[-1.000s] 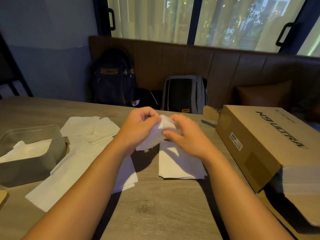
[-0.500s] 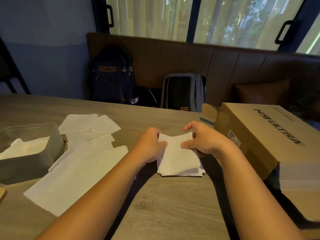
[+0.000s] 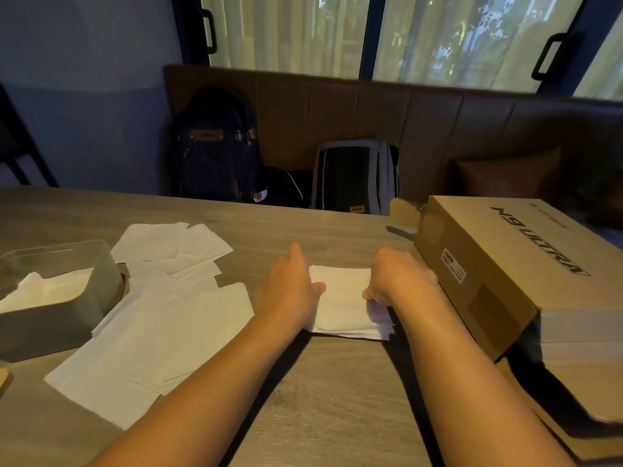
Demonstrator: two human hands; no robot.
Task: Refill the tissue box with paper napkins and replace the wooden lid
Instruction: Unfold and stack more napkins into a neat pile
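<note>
Head view, only one avail.

Napkin stack (image 3: 344, 299) lies flat on the table (image 3: 337, 406), centre, between both hands. Lower sheets are fanned out at the near right corner, so it is not squared.

Left hand (image 3: 290, 291): at the stack's left edge, thumb laid on top, fingers tucked under or behind the edge and out of sight. Reads as a pinch on the stack.

Right hand (image 3: 399, 281): same on the right edge, thumb tip on top, remaining fingers hidden. Also reads as a grip. Its knuckles sit just beside the cardboard box (image 3: 499, 264).

Tissue box (image 3: 60, 332): far left of the table, open top, some white paper already inside, approx. part full. Well apart from the stack.

Loose napkins (image 3: 161, 332): unfolded sheets spread between the tissue box and the left forearm, overlapping.

Wooden lid: not confirmed. A tan sliver (image 3: 2, 377) at the left frame edge, near the tissue box, may be it.

Judgement: stack about to be lifted and carried left; lid step outstanding.

Risks:
- Fanned bottom sheets may slip out on lift, since the grip is at the edges only.
- Carry path crosses the loose sheets; a low forearm could drag them off the table.
- An unsquared stack may catch the box rim and crumple.
- Right hand is tight to the cardboard box, so it could bump it on withdrawal.
</note>
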